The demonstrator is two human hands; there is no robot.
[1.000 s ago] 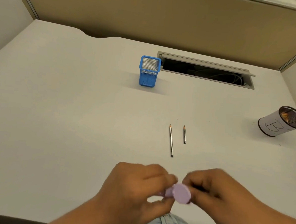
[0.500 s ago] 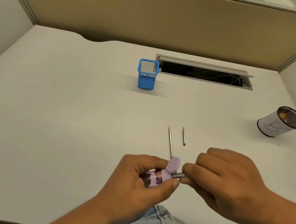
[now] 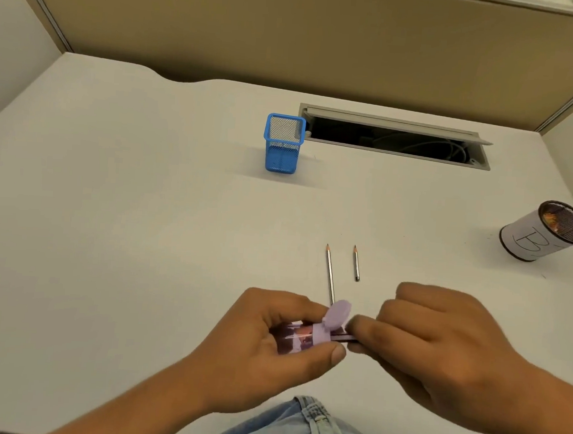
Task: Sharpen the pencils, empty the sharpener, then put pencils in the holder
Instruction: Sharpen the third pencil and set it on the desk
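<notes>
My left hand [image 3: 263, 346] grips a lilac sharpener [image 3: 318, 333] with a clear barrel and its round cap flipped up. My right hand [image 3: 438, 347] pinches a pencil [image 3: 346, 338] whose tip sits in the sharpener; most of that pencil is hidden by my fingers. On the white desk just beyond lie a long pencil [image 3: 330, 273] and a short pencil [image 3: 356, 263], both with points facing away from me. A blue mesh holder [image 3: 283, 144] stands upright further back.
A white cup [image 3: 542, 234] marked with a letter and a dark mesh rim stands at the right, shavings inside. An open cable slot [image 3: 394, 136] lies behind the holder. A beige partition bounds the desk's [image 3: 111, 206] far edge. My jeans show at the bottom.
A second ago both hands held the sharpener with its cap facing me. Now the sharpener lies sideways in my left hand, cap up, and my right hand has a pencil in it.
</notes>
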